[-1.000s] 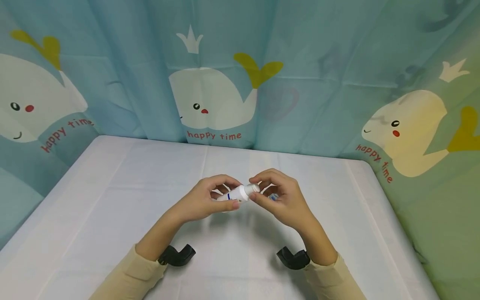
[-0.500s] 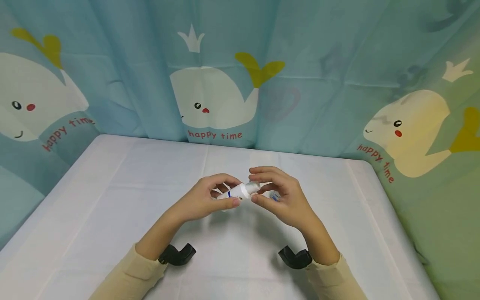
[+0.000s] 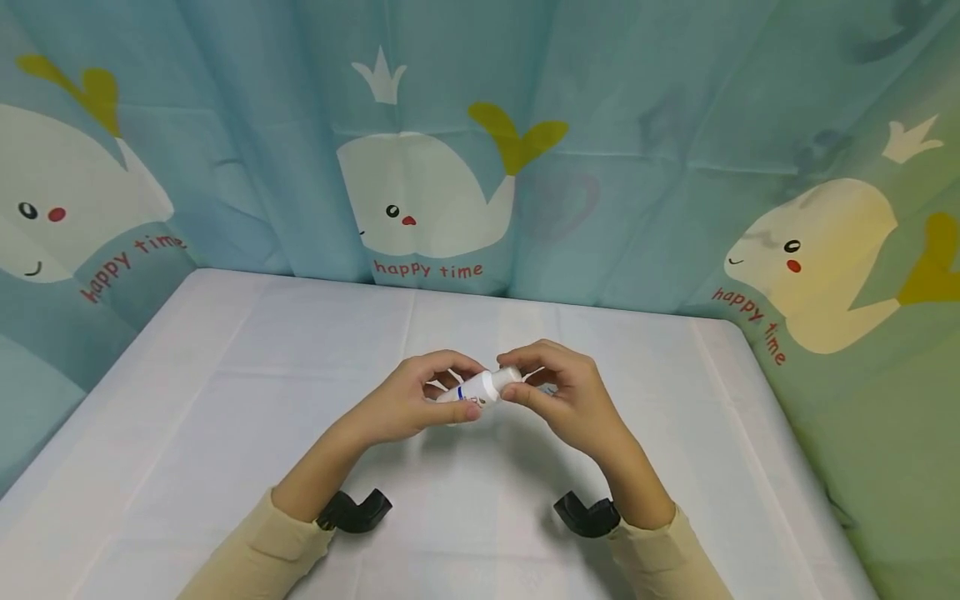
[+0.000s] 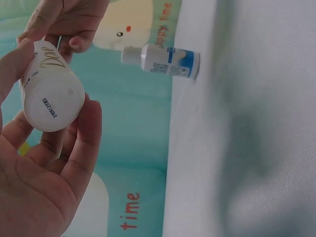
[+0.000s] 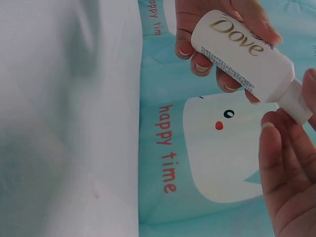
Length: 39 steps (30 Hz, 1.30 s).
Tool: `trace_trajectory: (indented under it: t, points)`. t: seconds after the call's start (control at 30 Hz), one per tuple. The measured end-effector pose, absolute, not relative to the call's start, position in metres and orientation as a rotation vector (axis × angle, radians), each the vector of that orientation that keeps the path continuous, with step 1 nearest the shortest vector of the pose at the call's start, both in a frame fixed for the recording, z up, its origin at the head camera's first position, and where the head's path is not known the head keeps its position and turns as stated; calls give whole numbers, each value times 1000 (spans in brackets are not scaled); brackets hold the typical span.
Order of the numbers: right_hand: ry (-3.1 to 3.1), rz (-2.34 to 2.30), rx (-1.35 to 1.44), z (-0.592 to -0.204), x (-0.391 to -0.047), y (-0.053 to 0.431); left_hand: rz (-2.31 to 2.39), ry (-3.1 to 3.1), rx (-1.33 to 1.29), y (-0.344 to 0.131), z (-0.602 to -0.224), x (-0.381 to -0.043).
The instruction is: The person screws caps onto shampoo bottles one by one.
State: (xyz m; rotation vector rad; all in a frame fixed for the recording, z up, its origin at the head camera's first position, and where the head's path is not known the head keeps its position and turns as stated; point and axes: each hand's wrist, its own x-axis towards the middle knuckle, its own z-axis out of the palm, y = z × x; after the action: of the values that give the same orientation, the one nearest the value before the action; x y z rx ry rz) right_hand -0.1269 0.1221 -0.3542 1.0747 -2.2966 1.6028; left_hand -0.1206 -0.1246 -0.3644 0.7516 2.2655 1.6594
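Observation:
Above the middle of the table, my left hand (image 3: pixel 405 402) grips a small white Dove bottle (image 3: pixel 476 389) by its body, thumb on the near side. The bottle lies tilted, its cap (image 3: pixel 506 378) pointing right. My right hand (image 3: pixel 573 396) pinches that cap between thumb and fingers. In the right wrist view, gold lettering and a printed panel show on the bottle (image 5: pixel 242 54), with the cap (image 5: pixel 295 102) on its end. Its round base (image 4: pixel 53 107), stamped with digits, faces the left wrist camera.
A second white bottle with a blue label (image 4: pixel 170 60) stands upright on the table; in the head view my right hand mostly hides it. The table has a white cloth (image 3: pixel 300 342). A blue-green curtain with whale prints (image 3: pixel 637 225) hangs behind. Each wrist wears a black mount (image 3: pixel 360 510).
Half a second ago my right fingers were spread off the cap; now they are back around it. The left hand keeps its hold on the bottle, nearly in place.

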Motion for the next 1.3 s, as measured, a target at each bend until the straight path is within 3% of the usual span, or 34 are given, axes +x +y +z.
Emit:
trace_trajectory:
  t: [0.8, 1.3]
  points:
    - [-2271, 1600, 1149, -353, -127, 121, 1621, 2304, 745, -127, -366, -122]
    - [-2284, 1563, 1051, -356, -129, 122, 1623, 2507, 867, -116, -371, -118]
